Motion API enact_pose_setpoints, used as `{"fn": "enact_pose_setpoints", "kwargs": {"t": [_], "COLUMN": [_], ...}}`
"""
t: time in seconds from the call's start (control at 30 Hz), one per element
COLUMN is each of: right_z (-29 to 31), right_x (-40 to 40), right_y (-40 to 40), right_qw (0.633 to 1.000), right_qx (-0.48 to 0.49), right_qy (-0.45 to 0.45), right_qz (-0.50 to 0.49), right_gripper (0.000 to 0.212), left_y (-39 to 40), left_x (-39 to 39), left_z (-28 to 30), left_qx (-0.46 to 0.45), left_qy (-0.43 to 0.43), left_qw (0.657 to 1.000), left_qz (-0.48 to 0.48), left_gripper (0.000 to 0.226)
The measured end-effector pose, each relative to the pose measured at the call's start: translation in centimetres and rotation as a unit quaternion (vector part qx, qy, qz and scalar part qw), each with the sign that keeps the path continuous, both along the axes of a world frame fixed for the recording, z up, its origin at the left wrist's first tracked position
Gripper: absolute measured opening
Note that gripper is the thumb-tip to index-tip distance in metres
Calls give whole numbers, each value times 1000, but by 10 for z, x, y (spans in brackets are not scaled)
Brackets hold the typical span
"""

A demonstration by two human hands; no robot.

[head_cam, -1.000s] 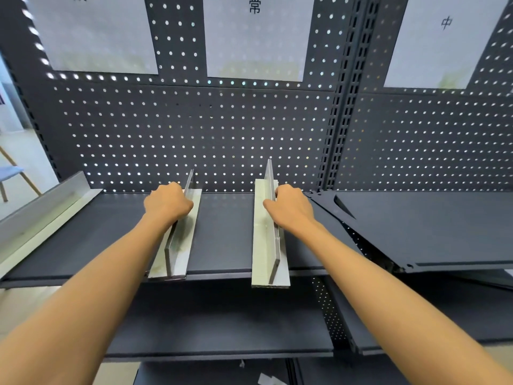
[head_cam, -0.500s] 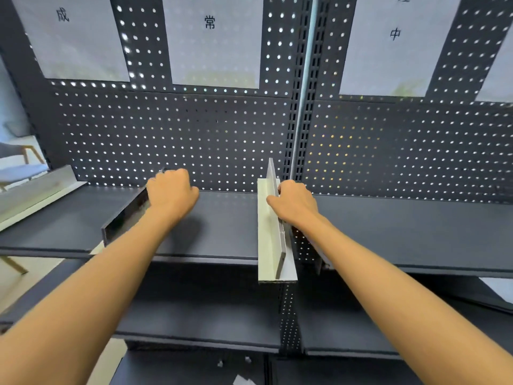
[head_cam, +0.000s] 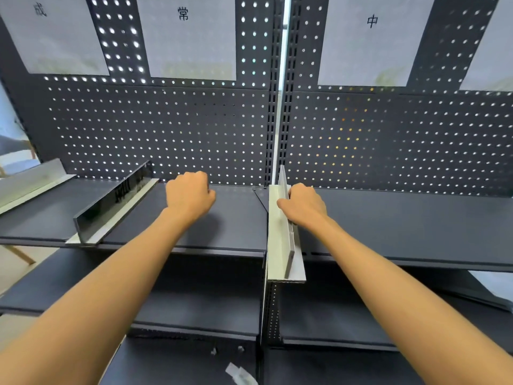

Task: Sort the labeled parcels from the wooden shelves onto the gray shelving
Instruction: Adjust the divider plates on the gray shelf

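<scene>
Right hand (head_cam: 304, 205) grips divider (head_cam: 286, 240) (shelf (head_cam: 402, 226) bare).

Three white paper sheets hang on the perforated back panel (head_cam: 194, 134) of the gray shelving, each bearing one black Chinese character near its top. The sheet at the upper left of the frame (head_cam: 55, 43) reads "成". The sheet in the upper middle (head_cam: 191, 48) reads "常". The sheet at the upper right (head_cam: 369, 54) reads "中". A fourth sheet at the far right edge (head_cam: 494, 51) shows no legible character.
</scene>
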State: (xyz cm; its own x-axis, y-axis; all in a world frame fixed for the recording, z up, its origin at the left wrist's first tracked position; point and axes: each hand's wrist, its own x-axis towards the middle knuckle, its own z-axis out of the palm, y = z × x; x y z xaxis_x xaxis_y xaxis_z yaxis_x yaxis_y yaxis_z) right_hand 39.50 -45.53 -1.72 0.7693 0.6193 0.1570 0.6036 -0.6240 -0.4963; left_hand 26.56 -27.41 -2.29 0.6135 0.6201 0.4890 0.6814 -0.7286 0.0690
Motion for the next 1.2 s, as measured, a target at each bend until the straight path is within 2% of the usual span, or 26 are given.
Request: {"fn": "enact_pose_setpoints", "kwargs": {"t": [0.67, 1.2], "right_z": [-9, -1], "right_x": [41, 48], "right_y": [45, 45], "right_qw": [999, 998], "right_qx": [-28, -35], "right_qy": [19, 14], "right_qz": [-40, -40], "right_gripper": [33, 30], "left_y": [40, 47], "left_x": [41, 34], "left_z": [-9, -8], "left_qx": [-27, -41], "left_qy": [27, 27], "left_qw": [999, 999], "left_qz": [-10, 10], "left_gripper": [21, 19]}}
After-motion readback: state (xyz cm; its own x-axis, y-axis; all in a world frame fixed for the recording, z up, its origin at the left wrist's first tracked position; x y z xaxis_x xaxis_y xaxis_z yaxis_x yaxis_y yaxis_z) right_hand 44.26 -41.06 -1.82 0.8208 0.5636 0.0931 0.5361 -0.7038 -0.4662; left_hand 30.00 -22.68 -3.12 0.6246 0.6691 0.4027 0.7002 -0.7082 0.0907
